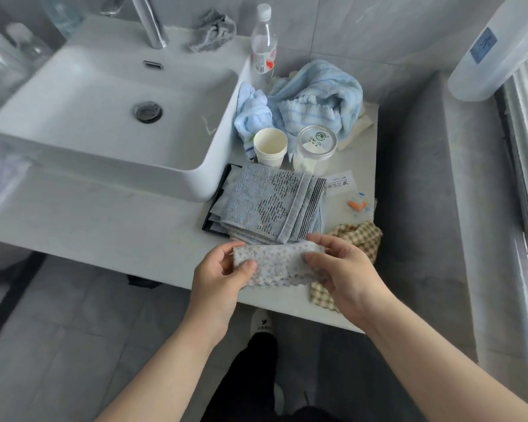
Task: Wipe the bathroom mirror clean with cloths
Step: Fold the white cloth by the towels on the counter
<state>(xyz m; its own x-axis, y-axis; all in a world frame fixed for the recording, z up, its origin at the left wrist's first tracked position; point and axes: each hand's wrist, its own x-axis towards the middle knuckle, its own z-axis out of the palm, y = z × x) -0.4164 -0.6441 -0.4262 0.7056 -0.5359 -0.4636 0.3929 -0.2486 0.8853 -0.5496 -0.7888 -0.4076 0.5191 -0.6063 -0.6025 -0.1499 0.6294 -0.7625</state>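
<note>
In the head view we hold a small speckled cloth point(276, 263) over the counter's point(104, 226) front edge, left hand point(218, 278) and right hand point(345, 269) each pinching one end. If one pinch loosens, we think it may drop to the floor. It looks soft, with a scalloped hem; the grey towel point(272, 205) behind seems woven, folded flat.

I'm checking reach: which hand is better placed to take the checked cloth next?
Probably right: the right hand sits just over the checked cloth, while the left hand pinches the far end of the speckled cloth.
</note>
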